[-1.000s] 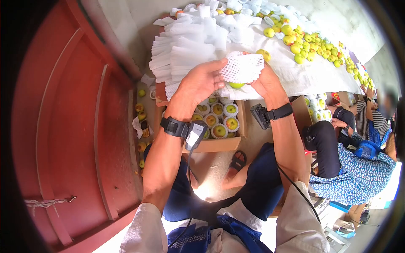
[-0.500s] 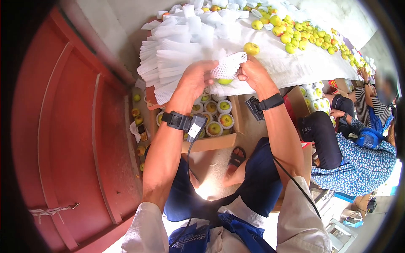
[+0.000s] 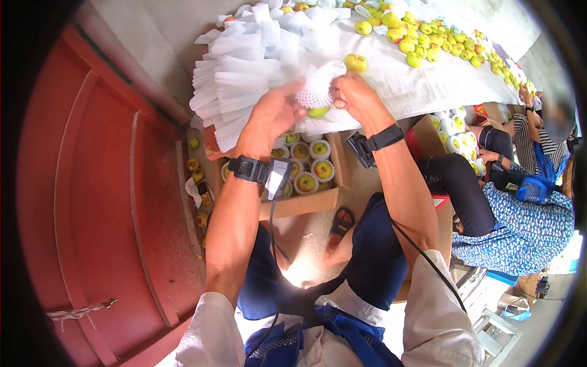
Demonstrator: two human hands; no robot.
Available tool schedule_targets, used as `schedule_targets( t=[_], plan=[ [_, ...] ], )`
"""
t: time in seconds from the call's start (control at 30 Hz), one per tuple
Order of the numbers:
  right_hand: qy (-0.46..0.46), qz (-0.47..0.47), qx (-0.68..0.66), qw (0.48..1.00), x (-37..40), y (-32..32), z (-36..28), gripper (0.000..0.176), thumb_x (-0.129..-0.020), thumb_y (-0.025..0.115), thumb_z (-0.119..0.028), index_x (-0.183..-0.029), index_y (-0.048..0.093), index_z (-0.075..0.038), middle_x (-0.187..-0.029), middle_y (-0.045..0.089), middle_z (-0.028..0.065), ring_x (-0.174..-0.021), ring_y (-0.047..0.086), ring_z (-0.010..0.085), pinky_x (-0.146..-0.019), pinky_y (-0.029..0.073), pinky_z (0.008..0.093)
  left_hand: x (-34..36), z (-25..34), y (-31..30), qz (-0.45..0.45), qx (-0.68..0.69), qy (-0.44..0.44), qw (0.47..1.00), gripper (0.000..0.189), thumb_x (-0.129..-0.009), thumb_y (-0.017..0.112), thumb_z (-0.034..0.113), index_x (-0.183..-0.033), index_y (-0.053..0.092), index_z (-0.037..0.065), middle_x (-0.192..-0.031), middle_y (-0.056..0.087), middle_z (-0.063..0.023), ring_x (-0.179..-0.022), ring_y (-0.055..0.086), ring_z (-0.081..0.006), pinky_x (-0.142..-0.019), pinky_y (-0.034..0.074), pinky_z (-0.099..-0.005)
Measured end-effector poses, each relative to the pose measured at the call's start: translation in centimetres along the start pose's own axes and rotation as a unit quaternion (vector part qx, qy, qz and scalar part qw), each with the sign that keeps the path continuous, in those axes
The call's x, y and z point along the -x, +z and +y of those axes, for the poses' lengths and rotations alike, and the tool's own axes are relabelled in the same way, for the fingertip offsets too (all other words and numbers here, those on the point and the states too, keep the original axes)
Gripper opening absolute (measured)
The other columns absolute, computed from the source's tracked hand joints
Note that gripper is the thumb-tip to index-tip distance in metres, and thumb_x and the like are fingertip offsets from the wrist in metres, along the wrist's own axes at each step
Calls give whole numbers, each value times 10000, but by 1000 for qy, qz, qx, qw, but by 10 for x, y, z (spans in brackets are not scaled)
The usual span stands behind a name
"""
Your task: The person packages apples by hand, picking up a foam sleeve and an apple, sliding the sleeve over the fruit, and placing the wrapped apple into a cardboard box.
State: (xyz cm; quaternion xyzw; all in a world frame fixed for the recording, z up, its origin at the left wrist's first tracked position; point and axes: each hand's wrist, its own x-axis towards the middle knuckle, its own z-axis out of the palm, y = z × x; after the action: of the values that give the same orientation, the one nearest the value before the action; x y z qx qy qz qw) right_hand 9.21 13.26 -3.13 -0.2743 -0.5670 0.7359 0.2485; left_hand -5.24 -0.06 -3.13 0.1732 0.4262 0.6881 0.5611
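Observation:
Between my hands is a green apple [image 3: 318, 112], with a white foam net sleeve [image 3: 314, 95] drawn over most of it; its lower end shows bare. My left hand [image 3: 276, 111] grips the sleeved apple from the left side. My right hand [image 3: 357, 96] pinches the sleeve's gathered edge at the right. Just beyond, a loose yellow-green apple [image 3: 355, 62] lies on the white cloth [image 3: 391, 85]. Below my hands stands a cardboard box [image 3: 306, 203] holding several apples in foam nets [image 3: 306, 182].
Stacked foam sleeves [image 3: 235, 79] cover the table's left end. A long pile of apples [image 3: 422, 40] spreads to the right. Two people work at the right, one in a blue patterned garment [image 3: 520, 232], by another box of netted apples [image 3: 452, 131]. A red door [image 3: 98, 202] stands at left.
Both hands have moved slightly left with the apple. The foam sleeve now stands more upright over it. The whole view has shifted a little.

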Motion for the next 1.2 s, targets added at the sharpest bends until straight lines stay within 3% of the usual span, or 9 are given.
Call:
schedule_targets(
  t=[0.13, 0.4, 0.47, 0.6, 0.77, 0.9, 0.93, 1.03, 1.2],
  plan=[
    [-35, -46, -98, 994, 8, 10, -13, 148, -945, 571, -74, -1019, 657, 22, -842, 636, 50, -638, 506, 74, -439, 276, 226, 7, 5, 10, -30, 22, 75, 997, 240, -1034, 505, 141, -1196, 567, -26, -1099, 640, -86, -888, 589, -184, -651, 417, -314],
    [-41, -77, -57, 995, -2, 2, 1, 176, -955, 630, -155, -1000, 675, 9, -831, 636, 22, -611, 497, 52, -443, 267, 214, -21, -15, -21, 34, -82, 83, 993, 178, -985, 551, 118, -1129, 626, 45, -995, 630, -38, -806, 534, -132, -594, 405, -284],
    [-10, 17, 5, 1000, -5, -1, 10, 201, -919, 676, -171, -983, 682, 19, -817, 633, 15, -591, 491, 65, -441, 271, 232, -25, -20, -25, 72, -131, 79, 986, 203, -953, 559, 128, -1123, 645, 55, -1035, 634, -42, -871, 560, -150, -606, 415, -300],
    [-36, 56, 22, 998, -10, -7, 27, 195, -892, 702, -179, -979, 697, -5, -770, 617, 5, -592, 492, 76, -438, 282, 255, -24, -32, -8, 187, -230, 94, 950, 90, -957, 592, 90, -1019, 642, 48, -833, 602, -5, -642, 488, -99, -494, 366, -261],
    [-113, 148, 170, 968, -22, -4, 52, 229, -925, 660, -216, -986, 701, 1, -754, 680, 82, -666, 622, 147, -571, 471, 328, -41, -49, -22, 217, -333, 137, 907, 130, -940, 621, 137, -1020, 645, 37, -830, 620, -28, -669, 540, -115, -488, 391, -282],
    [-127, 167, 212, 954, -27, 1, 72, 181, -949, 624, -150, -1048, 688, -13, -746, 635, 44, -595, 521, 116, -526, 428, 293, -41, -54, -22, 260, -495, 145, 817, 256, -961, 587, 198, -1125, 644, 11, -994, 703, -155, -869, 670, -248, -705, 514, -366],
    [-138, 187, 265, 936, -27, 1, 75, 223, -969, 588, -189, -1058, 665, 1, -825, 665, 132, -720, 598, 221, -656, 470, 350, -34, -52, -16, 268, -535, 152, 787, 298, -969, 573, 216, -1165, 638, 2, -1058, 716, -198, -958, 694, -296, -807, 531, -383],
    [-127, 203, 294, 925, -28, 6, 79, 270, -1003, 527, -225, -1088, 623, 12, -940, 686, 230, -877, 667, 337, -802, 507, 413, -29, -54, -7, 263, -528, 174, 789, 263, -965, 512, 154, -1136, 606, -22, -1106, 675, -296, -1031, 660, -437, -905, 514, -460],
    [-60, 184, 225, 955, -9, 18, 59, 259, -1032, 487, -220, -1114, 589, 3, -988, 671, 229, -906, 652, 326, -816, 496, 412, -25, -56, -7, 244, -467, 185, 830, 283, -976, 483, 147, -1183, 570, -24, -1075, 681, -271, -995, 673, -396, -882, 517, -445]
  ],
)
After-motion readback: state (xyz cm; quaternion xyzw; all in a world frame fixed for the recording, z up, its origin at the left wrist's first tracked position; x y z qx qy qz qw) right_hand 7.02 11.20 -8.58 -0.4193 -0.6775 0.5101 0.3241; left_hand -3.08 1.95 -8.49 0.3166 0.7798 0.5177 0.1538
